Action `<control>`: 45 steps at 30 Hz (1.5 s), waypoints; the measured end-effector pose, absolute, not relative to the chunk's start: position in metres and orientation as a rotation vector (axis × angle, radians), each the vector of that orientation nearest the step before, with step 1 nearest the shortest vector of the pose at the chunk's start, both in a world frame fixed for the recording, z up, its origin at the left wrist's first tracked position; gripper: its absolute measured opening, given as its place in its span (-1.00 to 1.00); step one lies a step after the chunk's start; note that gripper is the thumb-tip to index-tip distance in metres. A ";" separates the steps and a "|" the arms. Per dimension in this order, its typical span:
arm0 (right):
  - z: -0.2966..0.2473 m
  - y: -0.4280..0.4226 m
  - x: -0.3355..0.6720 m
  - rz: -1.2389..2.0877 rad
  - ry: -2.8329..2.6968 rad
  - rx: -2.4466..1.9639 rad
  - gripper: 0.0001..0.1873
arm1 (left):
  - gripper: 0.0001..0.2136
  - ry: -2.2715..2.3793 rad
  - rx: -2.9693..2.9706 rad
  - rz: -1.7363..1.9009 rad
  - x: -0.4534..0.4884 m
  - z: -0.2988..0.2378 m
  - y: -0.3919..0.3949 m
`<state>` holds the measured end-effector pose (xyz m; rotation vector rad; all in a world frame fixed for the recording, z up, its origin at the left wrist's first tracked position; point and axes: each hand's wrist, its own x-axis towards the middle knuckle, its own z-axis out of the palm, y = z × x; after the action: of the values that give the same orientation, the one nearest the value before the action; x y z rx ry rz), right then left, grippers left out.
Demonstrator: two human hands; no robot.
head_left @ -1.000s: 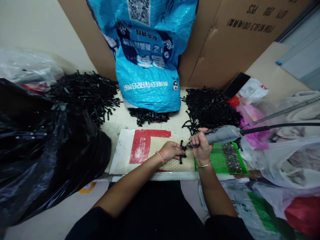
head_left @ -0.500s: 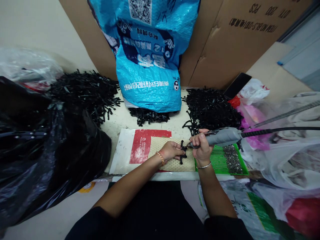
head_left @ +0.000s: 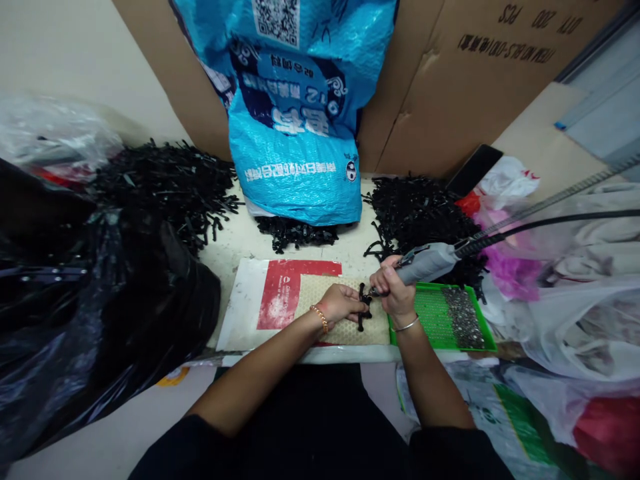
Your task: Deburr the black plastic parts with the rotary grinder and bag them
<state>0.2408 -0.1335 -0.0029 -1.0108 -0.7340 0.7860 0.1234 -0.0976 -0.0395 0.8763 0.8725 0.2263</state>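
The green tray (head_left: 424, 319) beside the right hand (head_left: 397, 293) has small metallic bits (head_left: 465, 319) banded along its right side. That hand's grip wraps a grey power driver (head_left: 427, 262); the left hand's (head_left: 340, 305) grip pinches a black part (head_left: 361, 319) over the textured mat (head_left: 313, 289), near the driver's tip, as I see it.

The left hand (head_left: 340, 303) partly hides the black piece (head_left: 365, 313); the blue sack (head_left: 300, 150) is cropped above.
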 end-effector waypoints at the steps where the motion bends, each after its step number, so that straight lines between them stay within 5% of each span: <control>1: -0.004 -0.132 0.241 0.805 -0.745 -1.012 -0.75 | -0.78 0.874 0.883 0.225 0.123 -0.040 -0.098; 8: 0.010 -0.139 0.239 0.780 -0.761 -0.991 -0.73 | -0.79 0.821 0.877 0.237 0.122 -0.046 -0.097; 15: 0.021 -0.155 0.308 0.184 -0.581 -1.073 -0.70 | -0.88 0.838 0.867 0.215 0.124 -0.044 -0.097; 45: -0.022 -0.151 0.340 0.242 -0.584 -1.243 -0.68 | -0.83 0.834 0.835 0.237 0.124 -0.043 -0.097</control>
<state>0.3402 -0.1506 -0.0218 -1.2433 -0.5836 0.2424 0.1245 -0.0973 -0.0431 0.8349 0.8342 0.2368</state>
